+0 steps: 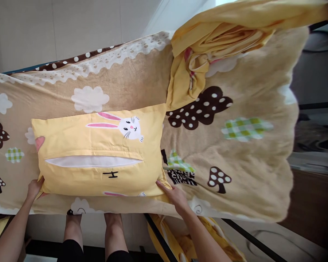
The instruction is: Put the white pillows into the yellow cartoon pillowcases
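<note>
A yellow pillow (71, 138) with printed white rabbits lies on a beige patterned blanket (136, 80). A long slit in its cover gapes and shows the white inner pillow (93, 161). My left hand (35, 188) is closed on the near left corner of the pillow. At the near right corner, my right hand (172, 193) pinches the yellow fabric, thumb on top. The fingertips of both hands are partly hidden by the cloth.
Bunched yellow cloth (224, 43) lies on the blanket at the back right. More yellow fabric (180, 236) hangs below the near edge, beside a black metal bar (161, 236). My legs (113, 233) stand close to the near edge. Pale tiled floor (84, 25) shows beyond.
</note>
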Demonstrator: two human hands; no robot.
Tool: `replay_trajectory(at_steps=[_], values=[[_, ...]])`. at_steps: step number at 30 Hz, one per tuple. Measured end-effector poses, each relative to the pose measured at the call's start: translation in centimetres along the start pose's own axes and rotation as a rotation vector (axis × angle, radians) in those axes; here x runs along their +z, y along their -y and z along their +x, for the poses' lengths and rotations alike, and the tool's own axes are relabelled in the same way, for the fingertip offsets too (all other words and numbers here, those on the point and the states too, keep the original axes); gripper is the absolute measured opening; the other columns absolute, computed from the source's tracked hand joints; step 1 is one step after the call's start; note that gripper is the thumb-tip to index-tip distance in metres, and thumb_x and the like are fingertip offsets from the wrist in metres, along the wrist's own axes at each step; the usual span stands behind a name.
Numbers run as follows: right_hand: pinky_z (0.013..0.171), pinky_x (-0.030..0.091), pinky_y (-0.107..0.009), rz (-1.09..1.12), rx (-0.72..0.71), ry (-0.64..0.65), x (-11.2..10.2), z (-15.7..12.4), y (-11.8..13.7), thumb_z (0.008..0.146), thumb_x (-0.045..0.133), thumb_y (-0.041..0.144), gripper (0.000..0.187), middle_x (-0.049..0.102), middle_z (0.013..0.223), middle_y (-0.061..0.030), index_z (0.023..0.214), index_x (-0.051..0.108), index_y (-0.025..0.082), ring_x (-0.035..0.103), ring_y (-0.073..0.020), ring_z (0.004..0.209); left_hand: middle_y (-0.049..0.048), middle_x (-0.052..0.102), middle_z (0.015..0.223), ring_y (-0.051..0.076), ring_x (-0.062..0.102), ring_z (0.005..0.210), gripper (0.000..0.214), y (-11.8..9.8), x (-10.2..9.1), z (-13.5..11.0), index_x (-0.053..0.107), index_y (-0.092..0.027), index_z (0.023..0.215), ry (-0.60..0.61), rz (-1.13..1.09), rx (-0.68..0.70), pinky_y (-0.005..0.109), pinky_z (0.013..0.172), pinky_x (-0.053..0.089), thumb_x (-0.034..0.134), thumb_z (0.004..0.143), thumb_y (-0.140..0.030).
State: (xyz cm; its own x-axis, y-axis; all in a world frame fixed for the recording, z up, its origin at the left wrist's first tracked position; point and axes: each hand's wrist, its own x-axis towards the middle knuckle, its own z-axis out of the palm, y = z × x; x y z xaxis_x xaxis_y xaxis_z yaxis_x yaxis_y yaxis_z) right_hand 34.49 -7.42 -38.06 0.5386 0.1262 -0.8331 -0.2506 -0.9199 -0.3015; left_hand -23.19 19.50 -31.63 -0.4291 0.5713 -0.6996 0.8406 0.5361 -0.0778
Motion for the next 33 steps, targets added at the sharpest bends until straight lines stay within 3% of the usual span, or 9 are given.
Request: replay_trajectory(at_steps=[8, 12, 17, 20, 23, 25, 28, 30, 33], values=[[0.062, 0.039, -0.036, -0.439, -0.133, -0.094, -1.3, 0.1, 1.2, 0.064, 0.062, 0.055, 0.039, 0.051, 0.047, -0.0041, 0.045, 0.046, 0.025, 0.055, -0.026, 0.063, 0.0174, 0.068, 0.08, 0.03, 0.063, 0.074, 0.042, 0.8, 0.8, -2.0, 0.063, -0.015, 0.086, -0.256, 0.235, 0.128, 0.03, 0.06, 0.033, 0.038, 0.093, -0.048], [0.066, 0.04, -0.038, -0.536, -0.214, -0.137, -1.8, -0.6, 1.5, 0.068, 0.058, 0.052, 0.038, 0.048, 0.049, -0.0033, 0.046, 0.042, 0.025, 0.053, -0.025, 0.062, 0.012, 0.068, 0.08, 0.024, 0.061, 0.072, 0.03, 1.6, 0.7, -1.9, 0.063, -0.016, 0.086, -0.3, 0.244, 0.184, 0.029, 0.061, 0.034, 0.044, 0.093, -0.038], [0.08, 0.043, -0.053, -0.552, -0.295, -0.407, -1.2, -1.8, 2.7, 0.075, 0.047, 0.038, 0.029, 0.066, 0.094, -0.0222, 0.082, 0.064, 0.016, 0.059, -0.0399, 0.095, 0.0142, 0.069, 0.101, 0.026, 0.064, 0.092, 0.029, 1.9, -0.3, -2.0, 0.064, -0.012, 0.105, -0.392, 0.165, 0.256, 0.034, 0.077, 0.046, 0.044, 0.091, -0.028], [0.097, 0.038, -0.054, -0.502, -0.493, -0.545, 2.5, -5.0, 4.4, 0.084, 0.042, 0.034, 0.043, 0.056, 0.131, -0.0236, 0.117, 0.059, 0.012, 0.049, -0.0373, 0.125, 0.0226, 0.054, 0.137, 0.03, 0.05, 0.129, 0.05, -0.5, 0.4, -4.3, 0.045, -0.007, 0.137, -0.579, 0.062, 0.405, 0.042, 0.103, 0.041, 0.041, 0.094, -0.032], [0.106, 0.034, -0.047, -0.438, -0.995, -0.502, 10.1, -10.6, 6.6, 0.091, 0.045, 0.03, 0.044, 0.056, 0.137, -0.0176, 0.132, 0.052, 0.016, 0.049, -0.0301, 0.13, 0.0206, 0.041, 0.151, 0.026, 0.034, 0.145, 0.062, -5.5, 3.2, -8.2, 0.028, -0.012, 0.151, -0.698, -0.048, 0.871, 0.042, 0.116, 0.029, 0.045, 0.095, -0.034], [0.111, 0.028, -0.043, -0.493, -1.313, -0.321, 15.8, -14.3, 8.1, 0.094, 0.044, 0.022, 0.054, 0.053, 0.143, -0.0135, 0.147, 0.039, 0.021, 0.046, -0.0259, 0.135, 0.0183, 0.039, 0.153, 0.024, 0.029, 0.147, 0.064, -9.2, 5.9, -10.4, 0.023, -0.016, 0.154, -0.642, -0.002, 1.133, 0.042, 0.12, 0.023, 0.045, 0.096, -0.031], [0.117, 0.018, -0.038, -0.617, -1.59, -0.051, 21.4, -17.0, 9.4, 0.097, 0.041, 0.022, 0.062, 0.046, 0.151, -0.0082, 0.156, 0.021, 0.02, 0.037, -0.0199, 0.143, 0.0169, 0.042, 0.152, 0.023, 0.031, 0.146, 0.059, -12.3, 9.3, -11.7, 0.027, -0.016, 0.154, -0.542, 0.129, 1.233, 0.044, 0.123, 0.014, 0.041, 0.098, -0.03], [0.118, 0.016, -0.036, -0.67, -1.647, 0.002, 21.5, -16.2, 9.2, 0.099, 0.041, 0.026, 0.062, 0.044, 0.152, -0.0058, 0.156, 0.019, 0.02, 0.036, -0.0172, 0.143, 0.0151, 0.042, 0.152, 0.023, 0.033, 0.146, 0.054, -11.7, 10.0, -10.8, 0.038, -0.018, 0.15, -0.504, 0.182, 1.194, 0.044, 0.123, 0.009, 0.039, 0.098, -0.032], [0.118, 0.014, -0.034, -0.68, -1.556, -0.087, 17.6, -12.6, 7.3, 0.098, 0.046, 0.028, 0.059, 0.047, 0.149, -0.0046, 0.154, 0.027, 0.025, 0.043, -0.0162, 0.139, 0.0136, 0.038, 0.154, 0.026, 0.031, 0.146, 0.051, -7.6, 8.8, -8.0, 0.048, -0.019, 0.144, -0.441, 0.152, 1.027, 0.049, 0.123, 0.004, 0.04, 0.096, -0.036]])
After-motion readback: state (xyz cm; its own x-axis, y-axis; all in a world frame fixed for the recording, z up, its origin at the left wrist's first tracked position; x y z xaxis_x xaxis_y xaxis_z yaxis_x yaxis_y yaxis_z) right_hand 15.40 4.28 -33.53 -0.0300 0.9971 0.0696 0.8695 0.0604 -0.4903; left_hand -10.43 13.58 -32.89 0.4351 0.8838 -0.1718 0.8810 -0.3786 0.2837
